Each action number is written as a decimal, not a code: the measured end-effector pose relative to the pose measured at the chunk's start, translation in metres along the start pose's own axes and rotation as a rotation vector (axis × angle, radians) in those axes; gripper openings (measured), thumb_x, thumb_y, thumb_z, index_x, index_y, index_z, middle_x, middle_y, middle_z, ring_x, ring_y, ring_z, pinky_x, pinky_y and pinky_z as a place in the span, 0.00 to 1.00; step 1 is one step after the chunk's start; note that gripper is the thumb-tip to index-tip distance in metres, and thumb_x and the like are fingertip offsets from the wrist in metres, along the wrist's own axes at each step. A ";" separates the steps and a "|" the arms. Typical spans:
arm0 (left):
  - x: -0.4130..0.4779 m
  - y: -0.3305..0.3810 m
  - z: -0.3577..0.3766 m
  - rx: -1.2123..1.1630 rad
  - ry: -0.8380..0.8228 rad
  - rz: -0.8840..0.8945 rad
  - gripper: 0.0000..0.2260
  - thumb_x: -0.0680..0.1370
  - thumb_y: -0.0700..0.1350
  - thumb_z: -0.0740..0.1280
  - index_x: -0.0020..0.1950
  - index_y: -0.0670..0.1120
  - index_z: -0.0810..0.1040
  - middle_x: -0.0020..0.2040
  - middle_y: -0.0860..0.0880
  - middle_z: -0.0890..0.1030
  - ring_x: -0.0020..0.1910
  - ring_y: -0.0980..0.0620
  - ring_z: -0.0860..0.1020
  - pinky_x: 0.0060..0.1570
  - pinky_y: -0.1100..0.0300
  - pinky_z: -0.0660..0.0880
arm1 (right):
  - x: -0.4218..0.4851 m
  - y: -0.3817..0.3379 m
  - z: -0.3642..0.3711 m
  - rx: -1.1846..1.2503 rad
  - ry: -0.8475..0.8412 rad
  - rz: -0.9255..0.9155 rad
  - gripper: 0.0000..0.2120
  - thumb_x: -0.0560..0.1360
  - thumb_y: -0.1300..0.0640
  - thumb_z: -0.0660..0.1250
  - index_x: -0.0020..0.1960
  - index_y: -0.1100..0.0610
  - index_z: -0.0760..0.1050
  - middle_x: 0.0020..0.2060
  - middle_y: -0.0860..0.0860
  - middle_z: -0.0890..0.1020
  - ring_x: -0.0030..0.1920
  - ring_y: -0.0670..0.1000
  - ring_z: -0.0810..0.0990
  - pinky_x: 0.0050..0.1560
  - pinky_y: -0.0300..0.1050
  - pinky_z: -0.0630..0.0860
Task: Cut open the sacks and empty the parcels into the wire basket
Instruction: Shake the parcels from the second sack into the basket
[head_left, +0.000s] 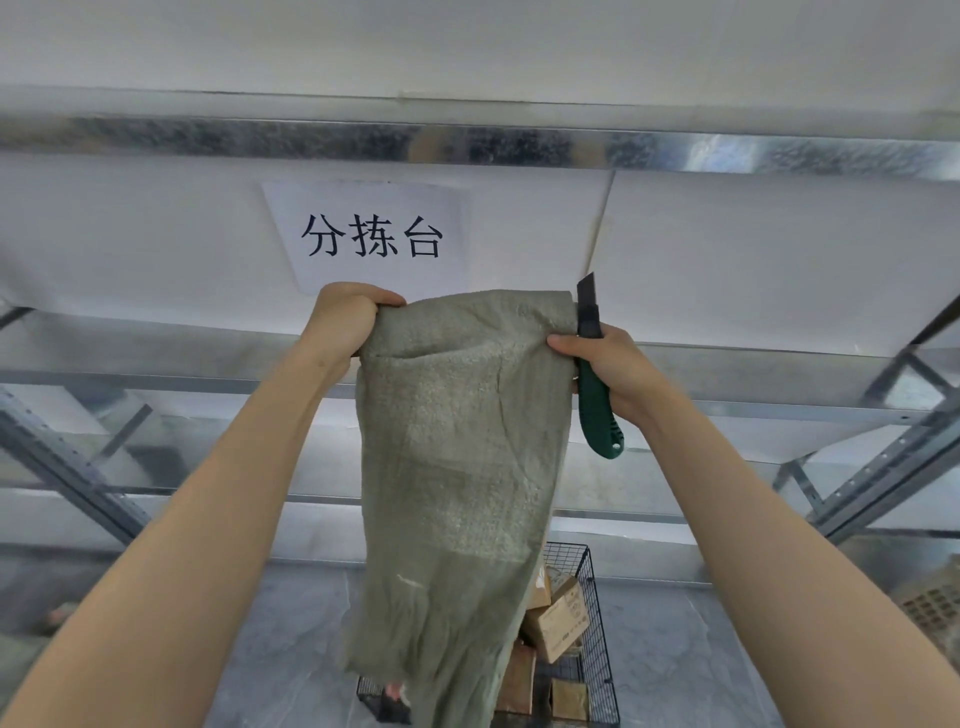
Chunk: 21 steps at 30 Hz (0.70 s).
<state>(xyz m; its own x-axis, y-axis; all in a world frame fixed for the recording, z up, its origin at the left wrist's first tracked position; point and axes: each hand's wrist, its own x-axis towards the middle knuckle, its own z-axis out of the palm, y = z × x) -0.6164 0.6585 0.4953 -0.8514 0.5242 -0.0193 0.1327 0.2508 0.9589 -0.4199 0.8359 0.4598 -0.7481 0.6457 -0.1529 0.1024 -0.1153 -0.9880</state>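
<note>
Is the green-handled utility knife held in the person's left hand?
No, the right hand grips the green-handled utility knife along with one corner of the grey-green woven sack.

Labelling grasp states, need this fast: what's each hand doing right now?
Left hand: closed, grips a top corner of the sack.
Right hand: closed on the green knife, thumb pinning the sack's other corner.

Parcel sorting depot or warehouse: white paper sign with black characters 分拣台 on far wall; galvanised steel shelving racks left, right, far; black wire basket of brown cardboard parcels on grey marbled floor
</note>
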 end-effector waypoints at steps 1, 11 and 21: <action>0.000 0.001 0.001 0.043 -0.002 0.017 0.21 0.75 0.30 0.50 0.46 0.45 0.81 0.47 0.51 0.79 0.45 0.54 0.75 0.37 0.62 0.72 | 0.001 -0.001 0.000 -0.018 0.027 -0.013 0.07 0.75 0.60 0.70 0.51 0.60 0.77 0.40 0.54 0.82 0.36 0.52 0.80 0.33 0.42 0.77; -0.018 -0.014 -0.008 -0.304 -0.521 -0.022 0.23 0.74 0.34 0.65 0.66 0.52 0.69 0.48 0.42 0.75 0.45 0.48 0.76 0.54 0.59 0.72 | 0.001 0.005 -0.012 0.048 0.302 -0.167 0.18 0.76 0.63 0.66 0.65 0.52 0.72 0.51 0.48 0.80 0.50 0.50 0.81 0.53 0.45 0.79; -0.026 -0.013 0.008 0.409 -0.522 0.174 0.22 0.73 0.38 0.70 0.66 0.49 0.74 0.56 0.53 0.77 0.52 0.58 0.75 0.47 0.66 0.70 | -0.001 0.009 -0.016 0.293 0.295 -0.081 0.19 0.76 0.65 0.66 0.65 0.52 0.73 0.49 0.51 0.82 0.45 0.50 0.83 0.48 0.44 0.81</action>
<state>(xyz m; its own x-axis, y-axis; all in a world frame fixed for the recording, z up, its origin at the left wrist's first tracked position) -0.5923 0.6478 0.4808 -0.4574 0.8828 -0.1070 0.5137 0.3606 0.7785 -0.4076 0.8457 0.4505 -0.5223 0.8448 -0.1166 -0.1714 -0.2380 -0.9560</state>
